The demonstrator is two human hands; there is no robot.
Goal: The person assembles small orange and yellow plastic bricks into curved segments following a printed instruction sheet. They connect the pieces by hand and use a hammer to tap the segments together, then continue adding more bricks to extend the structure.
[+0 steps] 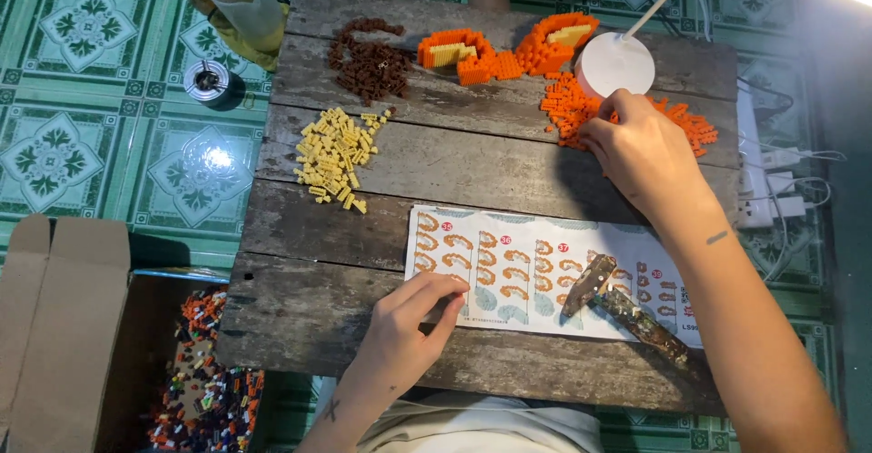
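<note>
My right hand [636, 149] reaches into a pile of small orange bricks [568, 108] at the far right of a weathered wooden board [300, 326], fingers curled among the pieces. My left hand [413, 312] rests near the board's front edge, fingertips pinched on the lower left corner of a printed instruction sheet [509, 271]; whether a brick is between them is hidden. Two partly built orange-and-cream brick models [463, 54] [556, 40] lie at the back. A yellow brick pile [336, 153] and a brown brick pile [368, 63] sit on the left.
A worn metal tool [627, 308] lies on the sheet. A white lamp base [616, 63] stands by the orange pile. An open cardboard box of mixed bricks [204, 389] sits on the green tiled floor, with a plastic bottle [243, 4], a small tin [209, 81] and a power strip [767, 194].
</note>
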